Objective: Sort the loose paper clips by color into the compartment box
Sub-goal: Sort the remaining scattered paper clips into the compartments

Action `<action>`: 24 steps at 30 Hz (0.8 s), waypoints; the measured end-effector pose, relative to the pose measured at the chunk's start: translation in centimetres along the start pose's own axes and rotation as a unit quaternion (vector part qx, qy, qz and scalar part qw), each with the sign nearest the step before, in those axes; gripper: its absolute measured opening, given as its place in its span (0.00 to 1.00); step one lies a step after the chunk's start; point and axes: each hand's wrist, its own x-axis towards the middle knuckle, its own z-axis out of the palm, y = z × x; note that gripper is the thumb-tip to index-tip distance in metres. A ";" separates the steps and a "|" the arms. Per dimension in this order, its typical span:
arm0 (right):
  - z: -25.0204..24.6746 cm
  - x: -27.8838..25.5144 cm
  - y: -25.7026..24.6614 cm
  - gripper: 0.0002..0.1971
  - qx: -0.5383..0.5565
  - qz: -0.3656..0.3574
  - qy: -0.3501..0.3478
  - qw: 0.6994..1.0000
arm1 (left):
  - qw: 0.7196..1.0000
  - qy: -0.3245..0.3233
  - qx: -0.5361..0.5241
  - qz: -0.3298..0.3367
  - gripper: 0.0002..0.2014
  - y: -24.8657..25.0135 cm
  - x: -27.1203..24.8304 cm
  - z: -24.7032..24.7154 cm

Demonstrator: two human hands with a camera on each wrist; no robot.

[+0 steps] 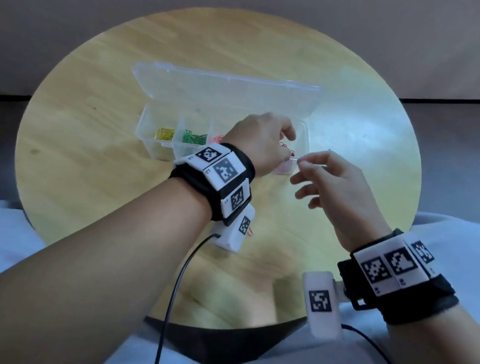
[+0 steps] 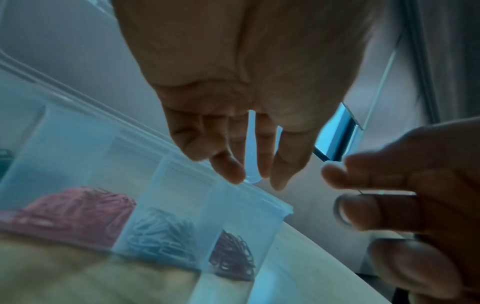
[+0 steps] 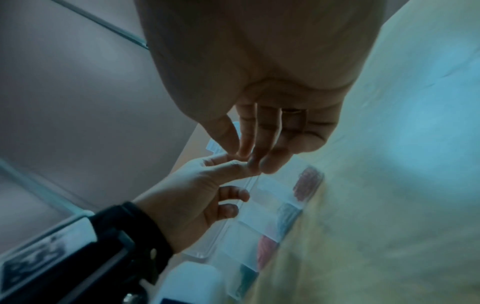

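A clear compartment box (image 1: 145,135) stands open on the round wooden table (image 1: 79,156). Its cells hold yellow clips (image 1: 164,134), green clips (image 1: 194,137), pink clips (image 2: 72,209), blue clips (image 2: 161,236) and dark red clips (image 2: 233,257). My left hand (image 1: 257,140) hovers over the box's right end, fingers loose, with nothing seen in them. My right hand (image 1: 300,161) sits just right of it and pinches a thin paper clip (image 2: 376,192) between thumb and forefinger; the clip's colour is unclear. In the right wrist view the fingertips of the left hand (image 3: 228,164) and right hand (image 3: 249,160) meet.
The box's lid (image 1: 224,91) lies flat behind the cells. One small red clip (image 1: 251,231) lies on the wood beside my left wrist camera. Cables run from both wrists toward my lap at the table's near edge. Floor surrounds the table.
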 end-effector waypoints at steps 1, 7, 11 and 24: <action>0.2 -0.1 0.3 0.03 -0.014 -0.001 -0.006 1.000 | 1.000 -0.012 0.016 0.016 0.14 -0.3 -0.3 0.1; 2.1 -0.6 2.2 0.03 -0.135 0.012 -0.090 0.987 | 0.998 -0.001 0.021 0.057 0.06 -2.3 -4.8 -1.9; 3.7 -1.1 3.2 0.07 -0.229 0.005 -0.126 0.965 | 0.990 -0.124 0.061 -0.026 0.03 -5.6 -7.6 -2.2; 6.1 -1.9 3.2 0.18 -0.364 -0.068 -0.110 0.922 | 0.978 -0.144 0.148 -0.003 0.11 -6.1 -8.1 0.7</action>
